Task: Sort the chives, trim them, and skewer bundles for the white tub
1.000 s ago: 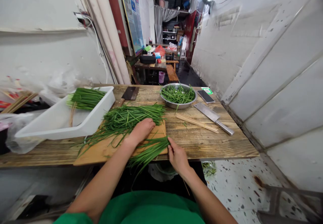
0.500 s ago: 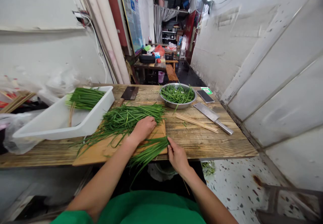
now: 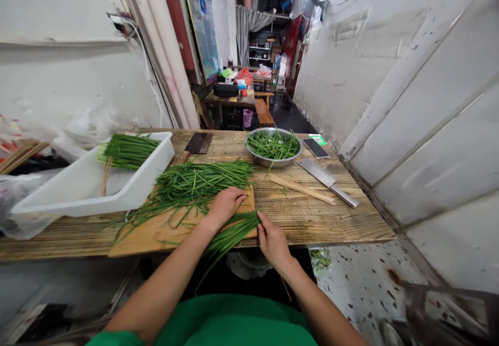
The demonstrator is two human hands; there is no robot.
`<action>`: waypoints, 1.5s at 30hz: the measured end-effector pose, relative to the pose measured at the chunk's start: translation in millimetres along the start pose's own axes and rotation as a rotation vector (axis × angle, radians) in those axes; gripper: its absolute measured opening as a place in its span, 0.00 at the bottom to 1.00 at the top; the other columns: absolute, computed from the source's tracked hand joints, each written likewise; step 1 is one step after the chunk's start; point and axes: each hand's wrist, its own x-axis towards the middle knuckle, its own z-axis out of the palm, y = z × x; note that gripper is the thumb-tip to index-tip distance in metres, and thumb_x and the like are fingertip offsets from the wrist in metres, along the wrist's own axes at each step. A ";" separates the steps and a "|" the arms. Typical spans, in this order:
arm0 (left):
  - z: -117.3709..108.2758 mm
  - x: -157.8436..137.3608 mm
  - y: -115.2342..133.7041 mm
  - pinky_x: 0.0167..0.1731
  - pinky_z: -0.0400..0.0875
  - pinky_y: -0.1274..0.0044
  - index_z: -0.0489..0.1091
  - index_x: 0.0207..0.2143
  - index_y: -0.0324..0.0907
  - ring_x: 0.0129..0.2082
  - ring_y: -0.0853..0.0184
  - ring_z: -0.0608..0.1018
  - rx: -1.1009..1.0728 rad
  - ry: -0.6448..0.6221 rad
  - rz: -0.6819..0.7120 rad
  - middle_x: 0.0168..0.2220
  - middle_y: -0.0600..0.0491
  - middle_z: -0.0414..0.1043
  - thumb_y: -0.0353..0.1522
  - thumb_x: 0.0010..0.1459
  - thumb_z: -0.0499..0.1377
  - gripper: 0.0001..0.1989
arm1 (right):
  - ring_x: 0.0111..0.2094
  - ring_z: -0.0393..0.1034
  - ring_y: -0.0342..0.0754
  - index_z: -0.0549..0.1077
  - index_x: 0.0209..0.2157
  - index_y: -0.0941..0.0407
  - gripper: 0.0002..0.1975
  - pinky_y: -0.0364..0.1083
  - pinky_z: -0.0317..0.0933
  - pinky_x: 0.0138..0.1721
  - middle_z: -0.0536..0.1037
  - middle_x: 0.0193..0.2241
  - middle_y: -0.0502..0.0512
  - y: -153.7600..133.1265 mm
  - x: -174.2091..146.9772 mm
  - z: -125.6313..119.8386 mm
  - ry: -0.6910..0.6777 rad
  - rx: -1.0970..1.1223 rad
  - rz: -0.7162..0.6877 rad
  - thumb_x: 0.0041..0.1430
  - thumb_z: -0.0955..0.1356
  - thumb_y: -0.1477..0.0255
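Note:
My right hand [image 3: 274, 239] pinches the end of a small bunch of garlic chives [image 3: 234, 231] at the near right edge of a wooden cutting board [image 3: 146, 231]. The bunch fans out to the left, and its loose tips hang over the table edge. Below my right wrist a thin stick [image 3: 286, 289] shows; its upper part is hidden. My left hand [image 3: 227, 205] is just above the bunch, fingers curled together; whatever they hold, if anything, is too small to make out. Behind it a larger heap of chives [image 3: 198, 180] covers the board's far side.
Right of the board lie bamboo skewers [image 3: 302, 188] and a cleaver [image 3: 327, 182]. A metal bowl of chives [image 3: 274, 161] and a phone [image 3: 316, 148] sit farther back. At left are a white tray [image 3: 154, 185] with more chives and a dark-bladed knife [image 3: 198, 142].
My left hand has come slightly nearer and to the right, down from the heap towards the small bunch. My right hand keeps its pinch in nearly the same place.

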 end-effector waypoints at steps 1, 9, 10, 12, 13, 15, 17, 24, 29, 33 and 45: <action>-1.3 -0.8 0.9 0.35 0.64 0.78 0.71 0.35 0.41 0.34 0.68 0.72 0.039 -0.001 -0.008 0.34 0.50 0.72 0.34 0.57 0.50 0.11 | 0.33 0.73 0.48 0.64 0.51 0.63 0.20 0.45 0.66 0.35 0.77 0.36 0.61 0.0 0.0 0.1 0.000 0.002 -0.001 0.57 0.56 0.76; -0.9 1.4 -0.6 0.35 0.63 0.78 0.71 0.32 0.37 0.32 0.67 0.71 0.096 -0.058 0.031 0.29 0.48 0.70 0.32 0.58 0.49 0.12 | 0.29 0.73 0.48 0.65 0.50 0.63 0.20 0.45 0.66 0.32 0.77 0.33 0.61 -4.3 1.3 -3.8 0.000 -0.013 0.008 0.57 0.56 0.76; -0.6 2.2 -1.1 0.35 0.63 0.77 0.71 0.32 0.37 0.32 0.67 0.71 0.084 -0.061 0.034 0.29 0.48 0.70 0.31 0.58 0.49 0.12 | 0.29 0.73 0.48 0.65 0.50 0.63 0.20 0.45 0.66 0.32 0.77 0.32 0.61 -4.6 1.4 -4.1 -0.003 -0.012 0.012 0.57 0.56 0.76; -0.7 3.0 -1.2 0.35 0.64 0.77 0.71 0.31 0.37 0.31 0.67 0.71 0.073 -0.068 0.035 0.29 0.48 0.71 0.30 0.57 0.49 0.12 | 0.29 0.73 0.48 0.65 0.50 0.64 0.20 0.45 0.66 0.32 0.77 0.32 0.62 -4.8 1.5 -4.3 -0.014 -0.012 0.017 0.57 0.56 0.76; -1.0 2.9 -0.8 0.35 0.64 0.77 0.71 0.31 0.37 0.31 0.67 0.71 0.070 -0.070 0.036 0.29 0.48 0.71 0.30 0.57 0.49 0.12 | 0.29 0.73 0.49 0.65 0.50 0.64 0.20 0.45 0.66 0.33 0.77 0.32 0.62 -4.7 1.5 -4.1 -0.020 -0.014 0.018 0.57 0.56 0.76; -1.4 1.8 0.6 0.35 0.64 0.77 0.71 0.31 0.37 0.31 0.67 0.71 0.070 -0.064 0.041 0.29 0.48 0.71 0.30 0.58 0.49 0.12 | 0.30 0.73 0.49 0.65 0.50 0.64 0.20 0.45 0.66 0.33 0.77 0.33 0.62 -4.7 1.8 -3.7 -0.026 -0.017 0.019 0.56 0.56 0.76; -1.4 0.4 2.2 0.35 0.64 0.76 0.71 0.31 0.37 0.31 0.67 0.71 0.065 -0.047 0.044 0.29 0.48 0.71 0.30 0.58 0.48 0.13 | 0.31 0.73 0.49 0.65 0.50 0.63 0.20 0.46 0.66 0.33 0.77 0.34 0.62 -4.8 2.2 -3.2 -0.024 -0.017 0.019 0.56 0.56 0.76; -1.0 -0.9 5.0 0.36 0.64 0.76 0.71 0.32 0.37 0.32 0.67 0.71 0.014 -0.031 0.057 0.30 0.48 0.70 0.31 0.58 0.48 0.13 | 0.29 0.73 0.48 0.65 0.50 0.62 0.20 0.45 0.66 0.34 0.77 0.33 0.60 -4.6 3.1 -3.3 -0.031 -0.036 0.028 0.56 0.57 0.77; -2.0 -1.4 6.6 0.35 0.64 0.77 0.71 0.32 0.37 0.32 0.68 0.70 -0.007 -0.042 0.075 0.30 0.48 0.70 0.31 0.58 0.48 0.12 | 0.32 0.73 0.48 0.65 0.50 0.63 0.20 0.45 0.66 0.35 0.77 0.35 0.62 -4.3 3.4 -2.6 -0.033 -0.032 0.025 0.56 0.57 0.76; -0.5 -2.2 6.3 0.36 0.64 0.76 0.71 0.32 0.37 0.32 0.68 0.70 -0.011 -0.031 0.074 0.30 0.48 0.70 0.31 0.58 0.48 0.12 | 0.32 0.73 0.48 0.66 0.50 0.62 0.20 0.45 0.66 0.35 0.77 0.35 0.61 -4.0 3.4 -2.2 -0.034 -0.041 0.033 0.56 0.57 0.76; -12.4 -6.7 19.6 0.34 0.63 0.78 0.70 0.30 0.38 0.31 0.69 0.70 -0.079 -0.153 0.206 0.29 0.50 0.69 0.31 0.58 0.47 0.13 | 0.27 0.73 0.49 0.62 0.52 0.63 0.21 0.45 0.66 0.30 0.78 0.30 0.60 0.6 2.6 1.4 -0.042 -0.073 0.040 0.57 0.56 0.76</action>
